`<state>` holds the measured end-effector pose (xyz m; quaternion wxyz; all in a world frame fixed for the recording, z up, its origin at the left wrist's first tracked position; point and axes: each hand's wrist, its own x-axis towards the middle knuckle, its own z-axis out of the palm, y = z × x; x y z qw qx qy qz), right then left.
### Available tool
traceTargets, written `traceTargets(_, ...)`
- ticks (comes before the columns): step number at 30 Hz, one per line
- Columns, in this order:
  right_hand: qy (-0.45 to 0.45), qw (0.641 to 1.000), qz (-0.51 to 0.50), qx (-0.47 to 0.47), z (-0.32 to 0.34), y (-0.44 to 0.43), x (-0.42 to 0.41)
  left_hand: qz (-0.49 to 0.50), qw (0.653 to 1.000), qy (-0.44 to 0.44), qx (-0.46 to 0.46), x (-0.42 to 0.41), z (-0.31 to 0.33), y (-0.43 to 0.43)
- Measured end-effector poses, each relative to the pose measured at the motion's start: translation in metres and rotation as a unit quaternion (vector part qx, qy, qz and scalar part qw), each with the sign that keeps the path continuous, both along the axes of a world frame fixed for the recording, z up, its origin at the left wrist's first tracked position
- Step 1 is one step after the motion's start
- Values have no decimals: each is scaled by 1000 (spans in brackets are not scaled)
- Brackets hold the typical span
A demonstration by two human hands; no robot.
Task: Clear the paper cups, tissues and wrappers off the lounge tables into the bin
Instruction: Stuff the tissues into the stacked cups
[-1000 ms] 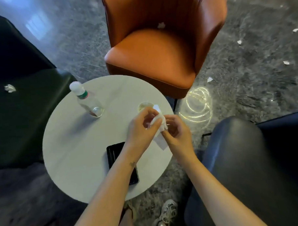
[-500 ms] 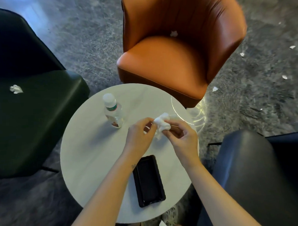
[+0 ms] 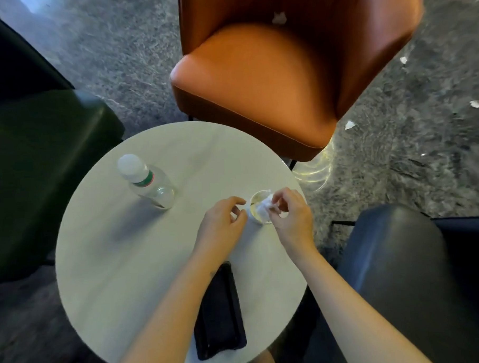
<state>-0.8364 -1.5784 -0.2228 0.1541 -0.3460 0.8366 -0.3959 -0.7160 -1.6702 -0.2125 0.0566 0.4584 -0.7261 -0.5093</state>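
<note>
A paper cup (image 3: 257, 217) stands near the right edge of the round white table (image 3: 121, 258). My right hand (image 3: 290, 217) pinches a crumpled white tissue (image 3: 264, 207) over the cup's mouth, and part of the tissue lies inside the cup. My left hand (image 3: 221, 223) is beside the cup on its left, fingers curled, fingertips at the cup's side; whether it holds the cup is unclear.
A clear plastic bottle (image 3: 146, 181) with a white cap stands at the table's left. A black tray (image 3: 218, 314) lies near the front edge. An orange armchair (image 3: 269, 78), a dark green chair (image 3: 40, 168) and a dark blue chair (image 3: 401, 278) surround the table. Paper scraps (image 3: 349, 125) litter the floor.
Both hands held the tissue and crumpled it above the table. Now only the right hand holds it, lowered into the cup, and the left hand has let go.
</note>
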Motion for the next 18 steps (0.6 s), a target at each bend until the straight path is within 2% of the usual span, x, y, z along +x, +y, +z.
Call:
traceTargets(4,152,984,45,85,-31,-5,-1,32,999,-29,-1,-6,-22,-4)
traceTargets(7,218,970,73,75,-44,-2,-4,45,998,-42,2,-7,-35,-2)
traceTargets(9,232,962,112,90,-49,1,-4,50,998,-43,5,-8,-40,0)
traceTargets(13,225,938,196,178,-56,3,-3,57,998,-38,12,-11,-49,3)
traceTargets(15,238,928,207,200,-58,0,-4,61,998,-31,12,-13,-52,5)
traceTargets(18,262,926,200,183,-58,-6,-7,67,997,-24,17,-15,-55,6)
